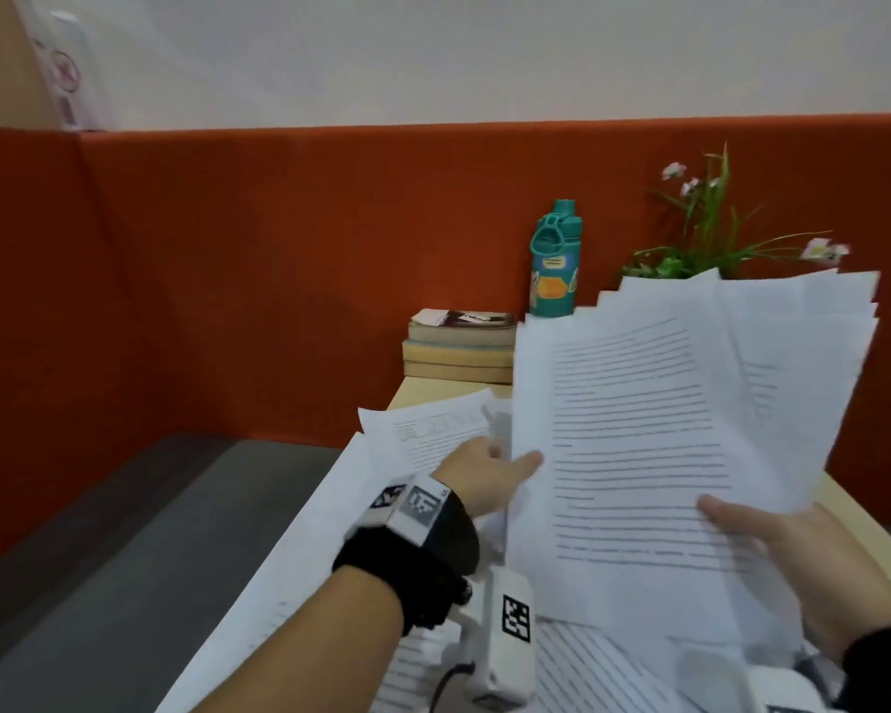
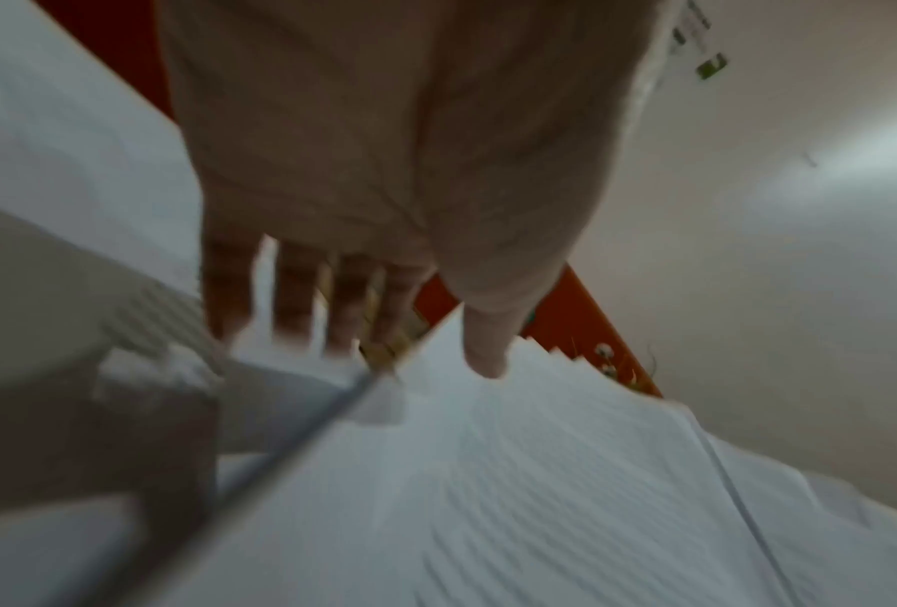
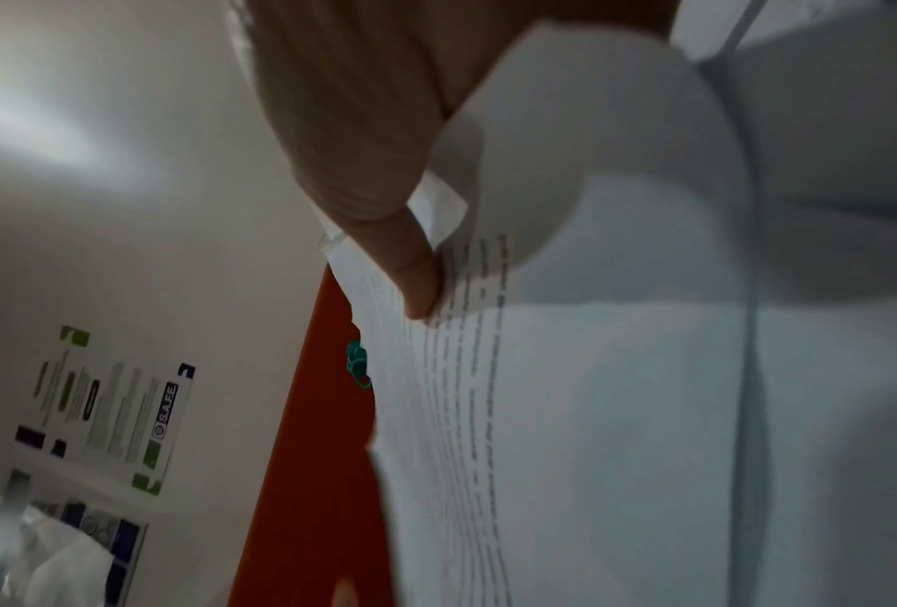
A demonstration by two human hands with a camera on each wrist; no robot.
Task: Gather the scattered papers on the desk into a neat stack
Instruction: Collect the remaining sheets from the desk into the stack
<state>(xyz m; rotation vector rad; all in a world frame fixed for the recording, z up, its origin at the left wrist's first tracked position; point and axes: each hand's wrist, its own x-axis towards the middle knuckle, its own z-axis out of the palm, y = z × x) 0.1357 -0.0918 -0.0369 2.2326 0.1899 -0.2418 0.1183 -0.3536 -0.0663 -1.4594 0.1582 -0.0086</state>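
Note:
A fanned bundle of printed papers (image 1: 664, 429) is held up above the desk, tilted towards me. My left hand (image 1: 510, 463) pinches its left edge, thumb on the front sheet and fingers behind. My right hand (image 1: 731, 517) grips the lower right part with the thumb on the front. In the left wrist view the thumb (image 2: 482, 349) lies on the top sheet of the papers (image 2: 539, 493). The right wrist view shows the thumb (image 3: 414, 283) pressed on the printed papers (image 3: 617, 410). More loose sheets (image 1: 433, 429) lie on the desk under the bundle, and some (image 1: 289, 558) hang over its left edge.
At the back of the wooden desk (image 1: 423, 391) stand a stack of books (image 1: 461, 347), a teal bottle (image 1: 554, 259) and a flowering plant (image 1: 705, 234). An orange partition (image 1: 227, 280) runs behind. Grey floor (image 1: 99, 558) lies to the left.

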